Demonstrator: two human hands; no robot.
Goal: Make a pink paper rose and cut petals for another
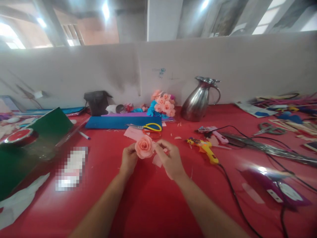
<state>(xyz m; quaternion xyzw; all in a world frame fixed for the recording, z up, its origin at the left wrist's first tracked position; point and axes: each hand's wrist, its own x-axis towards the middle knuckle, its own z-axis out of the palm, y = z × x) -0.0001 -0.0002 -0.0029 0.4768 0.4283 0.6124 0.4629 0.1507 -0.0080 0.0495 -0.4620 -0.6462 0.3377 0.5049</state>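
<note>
Head view: the pink paper rose is held mid-frame, between both hands and touching each. The left hand grips its left edge, fingertips partly hidden; the right hand pinches its right edge. The round bloom faces the camera; no long axis shows. Neither hand is nearer. Scissors lie beyond on the red table, a yellow glue gun to the right; no obstruction noted between hands and rose.
</note>
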